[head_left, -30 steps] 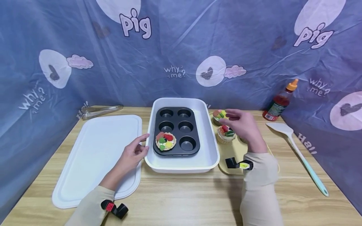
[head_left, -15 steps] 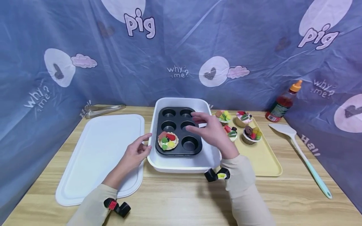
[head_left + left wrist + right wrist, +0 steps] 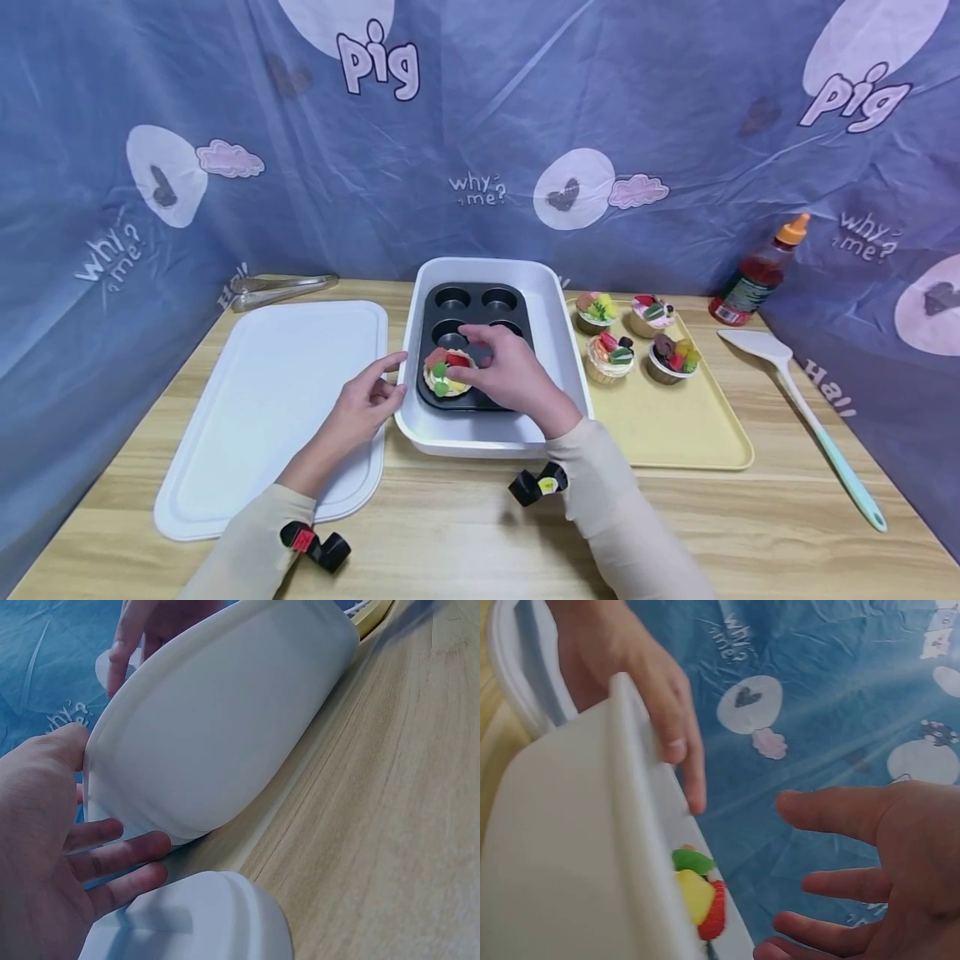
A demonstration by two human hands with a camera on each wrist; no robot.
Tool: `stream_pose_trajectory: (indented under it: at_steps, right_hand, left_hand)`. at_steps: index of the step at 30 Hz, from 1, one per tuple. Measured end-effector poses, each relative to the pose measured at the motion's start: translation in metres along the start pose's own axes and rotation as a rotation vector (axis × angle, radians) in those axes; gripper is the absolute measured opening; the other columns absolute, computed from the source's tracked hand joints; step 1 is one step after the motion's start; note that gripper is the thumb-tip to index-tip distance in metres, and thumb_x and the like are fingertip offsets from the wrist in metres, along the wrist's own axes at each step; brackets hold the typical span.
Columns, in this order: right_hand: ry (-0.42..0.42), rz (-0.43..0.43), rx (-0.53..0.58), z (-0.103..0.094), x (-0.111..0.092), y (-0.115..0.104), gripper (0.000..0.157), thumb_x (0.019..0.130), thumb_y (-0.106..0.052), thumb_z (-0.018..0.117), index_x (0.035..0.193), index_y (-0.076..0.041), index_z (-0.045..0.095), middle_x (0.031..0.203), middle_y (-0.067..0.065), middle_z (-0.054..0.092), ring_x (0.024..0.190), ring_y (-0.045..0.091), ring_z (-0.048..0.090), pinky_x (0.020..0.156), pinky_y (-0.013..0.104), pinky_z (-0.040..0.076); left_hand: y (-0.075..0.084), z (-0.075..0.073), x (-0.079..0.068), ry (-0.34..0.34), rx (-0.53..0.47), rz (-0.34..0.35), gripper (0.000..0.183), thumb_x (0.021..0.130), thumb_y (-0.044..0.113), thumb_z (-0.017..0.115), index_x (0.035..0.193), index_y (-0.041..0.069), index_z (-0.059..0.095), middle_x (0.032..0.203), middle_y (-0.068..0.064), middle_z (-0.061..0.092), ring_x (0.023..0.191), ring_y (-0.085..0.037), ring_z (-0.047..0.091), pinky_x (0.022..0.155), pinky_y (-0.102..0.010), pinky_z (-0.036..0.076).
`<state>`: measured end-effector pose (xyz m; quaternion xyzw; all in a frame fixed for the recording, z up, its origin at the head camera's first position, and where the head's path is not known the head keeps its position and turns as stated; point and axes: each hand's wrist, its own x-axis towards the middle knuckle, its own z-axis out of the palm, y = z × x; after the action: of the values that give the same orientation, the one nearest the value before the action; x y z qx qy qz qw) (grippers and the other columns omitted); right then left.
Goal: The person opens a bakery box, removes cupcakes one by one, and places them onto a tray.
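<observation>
In the head view, my right hand (image 3: 506, 367) hovers over the black muffin pan (image 3: 474, 307), thumb and fingers parted. Its thumb overlaps a toy fruit tart (image 3: 442, 382), which sits in the pan's front left. The right wrist view shows that hand (image 3: 855, 855) holding nothing, apart from the tart's fruit (image 3: 697, 896). My left hand (image 3: 366, 400) is at the left rim of the white bin (image 3: 555, 425) around the pan, its fingertips right at the edge. In the left wrist view, its relaxed fingers (image 3: 124, 859) lie along the bin's outer wall.
Several toy cupcakes (image 3: 609, 358) stand on the yellow tray (image 3: 678, 425) at right. A sauce bottle (image 3: 757, 275) and a spatula (image 3: 806, 421) lie farther right. To the left are a white board (image 3: 277, 408) and metal tongs (image 3: 285, 289). A blue cloth (image 3: 480, 125) hangs behind.
My right hand has moved left from the cupcakes on the yellow tray, across the bin, to over the fruit tart. My left hand has stayed at the bin's rim.
</observation>
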<state>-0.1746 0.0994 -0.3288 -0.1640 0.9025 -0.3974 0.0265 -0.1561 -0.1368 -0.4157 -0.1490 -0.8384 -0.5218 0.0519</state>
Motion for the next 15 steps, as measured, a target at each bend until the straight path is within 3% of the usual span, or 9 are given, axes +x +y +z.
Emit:
stream_pose_trajectory:
  at_steps: [6,15]
  right_hand:
    - [0.011,0.038,-0.043,0.011,0.001,0.002,0.062,0.084,-0.030,0.083,0.139,-0.011,0.061,0.134,0.015,0.062,0.103,0.031,0.065,0.091,0.044,0.055]
    - [0.003,0.047,-0.118,0.020,0.004,0.004,0.064,0.084,-0.032,0.083,0.141,-0.011,0.060,0.144,0.011,0.059,0.137,0.034,0.050,0.114,0.052,0.041]
  left_hand:
    - [0.000,0.000,0.000,-0.003,0.003,-0.004,0.049,0.096,0.002,0.063,0.144,0.004,0.051,0.127,-0.025,0.063,0.079,-0.007,0.063,0.070,-0.019,0.052]
    - [0.001,-0.001,0.001,-0.003,0.000,-0.001,0.050,0.095,0.001,0.063,0.143,0.003,0.052,0.123,-0.024,0.064,0.078,-0.007,0.063,0.069,-0.019,0.052]
